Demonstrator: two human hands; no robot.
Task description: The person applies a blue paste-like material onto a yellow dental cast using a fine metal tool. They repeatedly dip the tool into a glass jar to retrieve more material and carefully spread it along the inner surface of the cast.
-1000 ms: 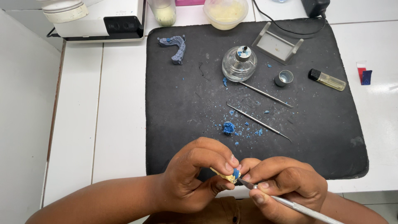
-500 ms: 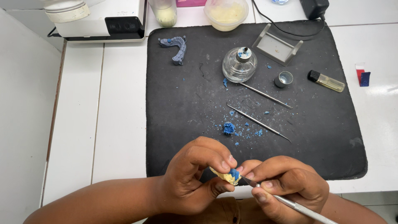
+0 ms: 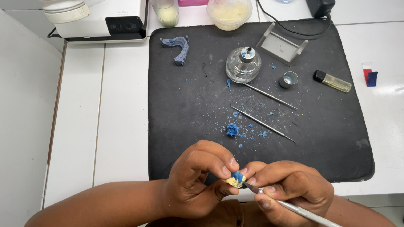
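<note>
My left hand point(image 3: 198, 178) pinches a small yellowish model piece with blue wax point(image 3: 235, 178) on it between thumb and fingers, at the near edge of the black mat point(image 3: 185, 105). My right hand point(image 3: 290, 189) grips a thin metal carving tool point(image 3: 294, 208) like a pen, its tip touching the piece from the right. Both hands meet just below the mat's front edge.
On the mat lie two metal instruments point(image 3: 263, 123), a blue wax lump point(image 3: 232, 129) with crumbs, a glass spirit lamp point(image 3: 243, 64), a small metal cap point(image 3: 290, 78), a lighter point(image 3: 332, 81), a grey stand point(image 3: 281, 45) and a blue dental arch point(image 3: 179, 47). A white machine point(image 3: 105, 17) and jars stand behind.
The hands have stayed in place; the piece has been turned slightly between my left fingers, and the tool tip has shifted a little against it.
</note>
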